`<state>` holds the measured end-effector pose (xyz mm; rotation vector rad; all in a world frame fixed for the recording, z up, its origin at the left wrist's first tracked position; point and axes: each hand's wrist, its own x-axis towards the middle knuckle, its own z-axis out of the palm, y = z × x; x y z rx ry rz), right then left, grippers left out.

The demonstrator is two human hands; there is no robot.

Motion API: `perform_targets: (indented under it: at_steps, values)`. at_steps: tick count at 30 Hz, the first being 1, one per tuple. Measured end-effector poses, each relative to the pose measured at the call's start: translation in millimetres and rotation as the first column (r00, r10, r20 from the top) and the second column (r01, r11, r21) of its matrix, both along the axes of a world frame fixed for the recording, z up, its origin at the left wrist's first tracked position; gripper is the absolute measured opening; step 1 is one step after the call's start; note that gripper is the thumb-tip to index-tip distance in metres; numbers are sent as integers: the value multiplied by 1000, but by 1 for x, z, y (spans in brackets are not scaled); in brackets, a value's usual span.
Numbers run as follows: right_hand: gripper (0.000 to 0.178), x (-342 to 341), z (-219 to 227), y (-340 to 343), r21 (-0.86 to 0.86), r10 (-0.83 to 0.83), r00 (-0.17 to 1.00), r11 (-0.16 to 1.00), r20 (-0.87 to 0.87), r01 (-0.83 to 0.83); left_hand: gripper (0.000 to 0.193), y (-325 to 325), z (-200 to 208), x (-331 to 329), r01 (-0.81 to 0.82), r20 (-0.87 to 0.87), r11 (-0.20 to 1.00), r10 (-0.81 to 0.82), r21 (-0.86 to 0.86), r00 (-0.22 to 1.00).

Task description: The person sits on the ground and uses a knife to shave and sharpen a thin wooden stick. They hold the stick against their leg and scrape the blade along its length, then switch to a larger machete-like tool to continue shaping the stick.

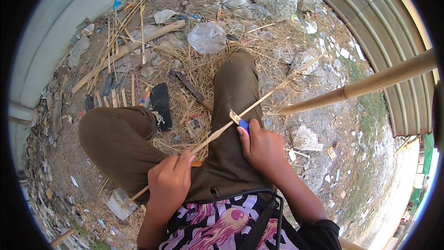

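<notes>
My left hand point(170, 178) is closed around a thin bamboo stick point(259, 102), which slants across my lap from lower left to upper right. Its far end is frayed into fibres. In my right hand point(262, 146) is a blue-handled utility knife point(243, 124), gripped with the thumb along the handle. The knife's short, stained blade meets the stick over my right thigh, a little beyond a paler, thicker part of the stick. A bit of something orange shows under the stick beside my left hand.
A large knife point(190, 88) lies on straw between my legs, near a black cloth piece point(161, 106). Split bamboo sticks point(118, 46) pile at far left beside a clear plastic bag point(206, 38). A thick bamboo pole point(360, 86) juts in from the right. Rubble and litter cover the ground.
</notes>
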<state>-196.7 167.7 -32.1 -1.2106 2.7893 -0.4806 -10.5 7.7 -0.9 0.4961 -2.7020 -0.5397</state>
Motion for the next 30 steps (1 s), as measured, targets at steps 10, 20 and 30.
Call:
perform_targets:
  at_steps: [10, 20, 30]
  values:
    - [42, -1, 1, 2, 27, 64, 998, 998, 4, -64, 26, 2, -13, -17, 40, -45, 994, -45, -103, 998]
    - [38, -3, 5, 2, 109, 2, 992, 994, 128, -16, 29, 9, -12, -4, 29, -13, 998, -30, -49, 999]
    - [39, -1, -2, 2, 80, -45, 992, 996, 114, 36, 31, 5, 9, 29, 3, 49, 999, 0, -44, 999]
